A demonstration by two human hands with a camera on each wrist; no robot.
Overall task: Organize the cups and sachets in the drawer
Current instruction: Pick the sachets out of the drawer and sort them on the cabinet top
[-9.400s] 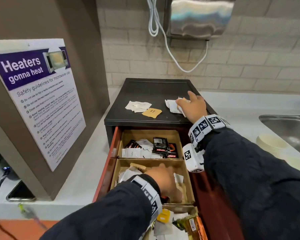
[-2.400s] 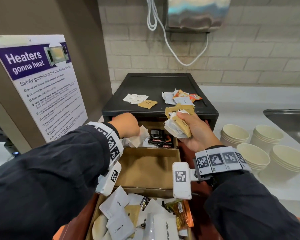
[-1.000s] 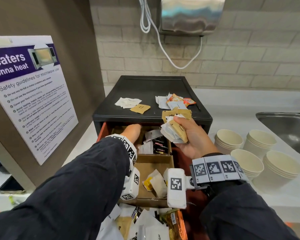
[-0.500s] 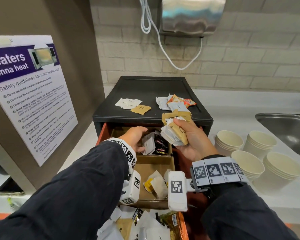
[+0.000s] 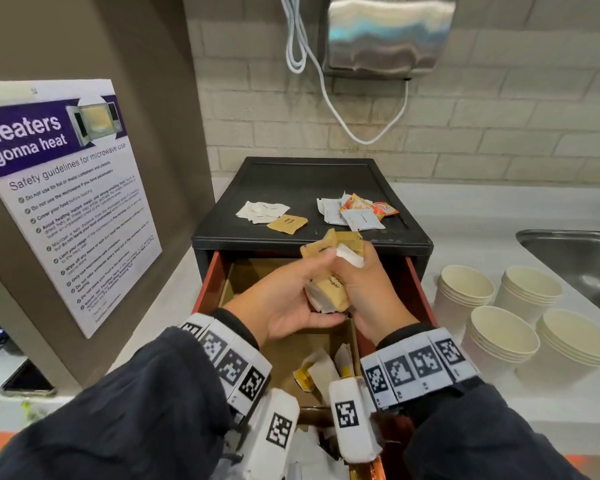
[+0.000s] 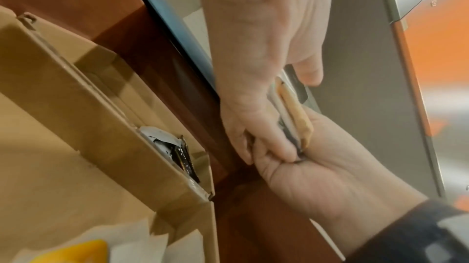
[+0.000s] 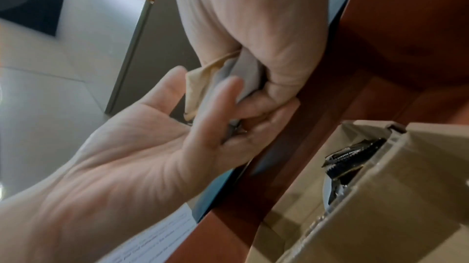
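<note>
Your loose bundle of brown and white paper sachets [image 5: 329, 289] could fan apart and spill into the wrong cardboard compartment of the open red drawer [image 5: 212, 282] as you pass it over. Your right hand [image 5: 368, 296] clenches it above the far compartment; your left hand [image 5: 284, 303] cups beneath, thumb pinching on top.

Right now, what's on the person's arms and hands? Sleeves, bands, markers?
Both arms wear dark navy long sleeves. Each wrist carries a white band printed with a row of black square fiducial markers, and under it a white block-shaped camera unit bearing one more marker. The left hand and right hand are bare: no gloves or visible cables.
</note>
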